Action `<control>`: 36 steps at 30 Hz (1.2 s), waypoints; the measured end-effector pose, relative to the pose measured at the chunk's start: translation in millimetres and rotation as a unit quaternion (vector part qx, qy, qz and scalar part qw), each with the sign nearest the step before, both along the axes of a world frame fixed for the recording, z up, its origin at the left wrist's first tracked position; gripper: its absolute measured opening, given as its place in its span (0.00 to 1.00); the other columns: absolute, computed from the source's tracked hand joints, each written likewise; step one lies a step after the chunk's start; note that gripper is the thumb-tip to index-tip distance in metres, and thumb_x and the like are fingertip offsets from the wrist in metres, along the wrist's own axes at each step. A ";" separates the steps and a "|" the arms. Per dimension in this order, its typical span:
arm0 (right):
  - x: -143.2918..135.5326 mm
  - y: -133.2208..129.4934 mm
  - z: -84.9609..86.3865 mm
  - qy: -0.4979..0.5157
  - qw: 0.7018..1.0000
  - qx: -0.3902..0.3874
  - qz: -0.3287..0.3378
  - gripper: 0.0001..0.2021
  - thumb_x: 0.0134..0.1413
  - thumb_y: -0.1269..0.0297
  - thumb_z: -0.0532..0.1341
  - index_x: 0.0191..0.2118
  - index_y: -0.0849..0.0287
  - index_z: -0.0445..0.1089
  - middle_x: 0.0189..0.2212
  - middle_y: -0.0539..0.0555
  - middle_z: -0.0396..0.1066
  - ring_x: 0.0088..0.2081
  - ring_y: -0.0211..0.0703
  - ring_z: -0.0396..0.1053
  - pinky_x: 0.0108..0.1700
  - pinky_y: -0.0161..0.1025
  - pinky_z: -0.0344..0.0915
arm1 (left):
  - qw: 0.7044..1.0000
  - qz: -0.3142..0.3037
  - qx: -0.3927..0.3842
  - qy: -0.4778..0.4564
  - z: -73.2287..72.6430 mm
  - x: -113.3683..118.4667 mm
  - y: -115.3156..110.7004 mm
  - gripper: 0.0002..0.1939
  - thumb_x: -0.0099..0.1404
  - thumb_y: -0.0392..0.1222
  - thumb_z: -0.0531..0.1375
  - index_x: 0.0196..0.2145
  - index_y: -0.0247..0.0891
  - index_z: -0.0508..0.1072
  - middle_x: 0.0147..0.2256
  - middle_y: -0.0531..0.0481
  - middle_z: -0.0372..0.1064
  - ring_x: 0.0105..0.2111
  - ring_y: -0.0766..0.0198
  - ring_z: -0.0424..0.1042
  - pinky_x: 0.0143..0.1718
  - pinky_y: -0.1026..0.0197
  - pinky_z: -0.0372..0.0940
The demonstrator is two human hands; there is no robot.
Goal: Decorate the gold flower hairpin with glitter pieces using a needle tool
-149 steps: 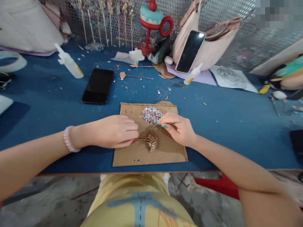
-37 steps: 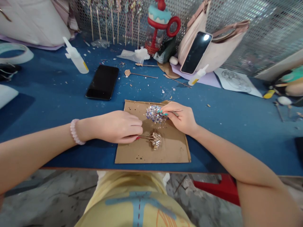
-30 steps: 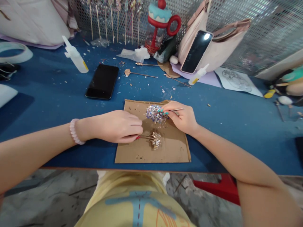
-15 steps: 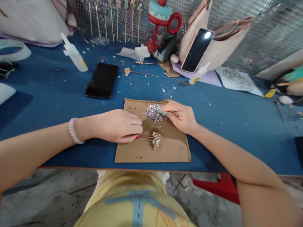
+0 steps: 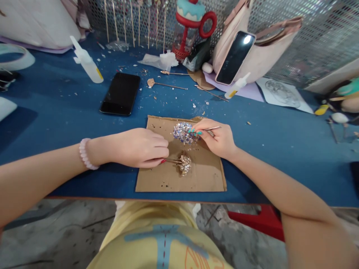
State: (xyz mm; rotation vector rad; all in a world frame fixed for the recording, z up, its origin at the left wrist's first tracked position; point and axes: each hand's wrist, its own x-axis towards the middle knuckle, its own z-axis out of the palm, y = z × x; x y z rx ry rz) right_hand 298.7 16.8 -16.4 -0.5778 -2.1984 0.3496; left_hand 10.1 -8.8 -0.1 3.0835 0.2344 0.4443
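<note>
My left hand (image 5: 143,148) is closed, its thumb and fingers pinching the thin metal stem of a hairpin. The hairpin's fan-shaped head (image 5: 185,165), covered in sparkling stones, lies over a cardboard sheet (image 5: 179,183). Above it on the cardboard is a heap of small blue, purple and silver rhinestones (image 5: 182,133). A slim metal stick (image 5: 212,128) sits pinched in my right hand (image 5: 214,138), at the heap's right edge. The stick's lower tip is hidden by the fingers.
A black phone (image 5: 120,94) and a glue bottle (image 5: 88,64) lie behind the cardboard to the left. Gold hair sticks (image 5: 168,84) lie at the back. Another small glue bottle (image 5: 237,86), a propped phone (image 5: 235,58) and a pink bag (image 5: 263,56) are at back right.
My right hand has shifted slightly right with the metal stick, which now points a little more outward. My left hand and the hairpin stay nearly in place.
</note>
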 end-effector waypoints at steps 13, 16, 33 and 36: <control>-10.4 -20.8 8.1 -0.038 0.994 -0.009 0.106 0.08 0.72 0.67 0.58 0.39 0.57 0.73 0.32 0.53 0.79 0.36 0.40 0.78 0.42 0.40 0.75 | 1.000 -0.021 0.010 0.018 7.7 -4.7 -1.3 0.14 0.75 0.36 0.52 0.30 0.39 0.69 0.27 0.51 0.66 0.27 0.62 0.63 0.31 0.58 0.58; -10.0 -20.4 7.3 -0.022 0.994 -0.033 0.100 0.08 0.72 0.67 0.59 0.40 0.57 0.73 0.33 0.52 0.80 0.37 0.40 0.78 0.42 0.39 0.75 | 1.000 -0.022 -0.001 0.021 8.7 -4.9 -1.3 0.14 0.75 0.36 0.52 0.30 0.39 0.69 0.27 0.51 0.66 0.27 0.62 0.64 0.31 0.57 0.58; -6.6 -16.7 7.8 -0.050 0.993 -0.102 0.035 0.14 0.73 0.57 0.57 0.39 0.56 0.77 0.36 0.53 0.82 0.39 0.40 0.80 0.43 0.39 0.74 | 1.000 -0.017 -0.008 0.025 8.1 -7.4 -0.1 0.13 0.74 0.36 0.52 0.32 0.39 0.71 0.28 0.50 0.69 0.27 0.62 0.65 0.31 0.57 0.60; -6.4 -16.6 7.0 -0.052 0.993 -0.103 0.031 0.15 0.73 0.55 0.57 0.39 0.56 0.77 0.35 0.53 0.82 0.38 0.40 0.80 0.42 0.39 0.74 | 0.999 -0.015 -0.013 0.029 8.6 -8.0 -0.3 0.13 0.74 0.36 0.52 0.32 0.38 0.71 0.28 0.50 0.68 0.27 0.62 0.65 0.31 0.57 0.60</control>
